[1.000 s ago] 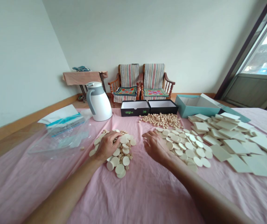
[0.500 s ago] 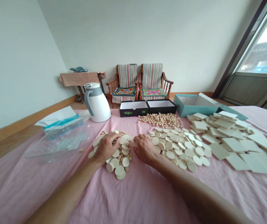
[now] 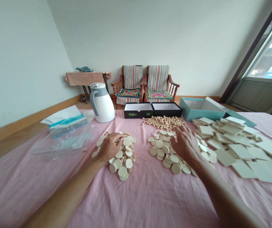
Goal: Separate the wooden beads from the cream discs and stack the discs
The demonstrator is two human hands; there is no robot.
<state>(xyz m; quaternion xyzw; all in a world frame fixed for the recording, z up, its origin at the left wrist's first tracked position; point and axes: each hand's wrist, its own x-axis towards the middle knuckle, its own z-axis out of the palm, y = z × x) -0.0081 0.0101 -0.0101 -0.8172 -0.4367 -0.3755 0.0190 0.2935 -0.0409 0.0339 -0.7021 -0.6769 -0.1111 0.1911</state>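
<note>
Pink cloth [image 3: 136, 196]; disc pile [image 3: 159, 144] lies under and left of right hand [image 3: 185, 142], fingers spread, nothing visibly gripped; left hand [image 3: 109, 147] curled over mixed pile [image 3: 122, 171], hold unclear.

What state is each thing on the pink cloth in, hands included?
Mixed pile: loose, heaped
Round discs: loose, overlapping
Left hand: on the mixed pile, fingers curled, grip unclear
Right hand: over the round discs, fingers spread
Small wooden pieces: loose, heaped
Square tiles: loose, overlapping
Black boxes: open, side by side
Blue box: open
Jug: upright, lid on
Pink cloth: wrinkled
</note>
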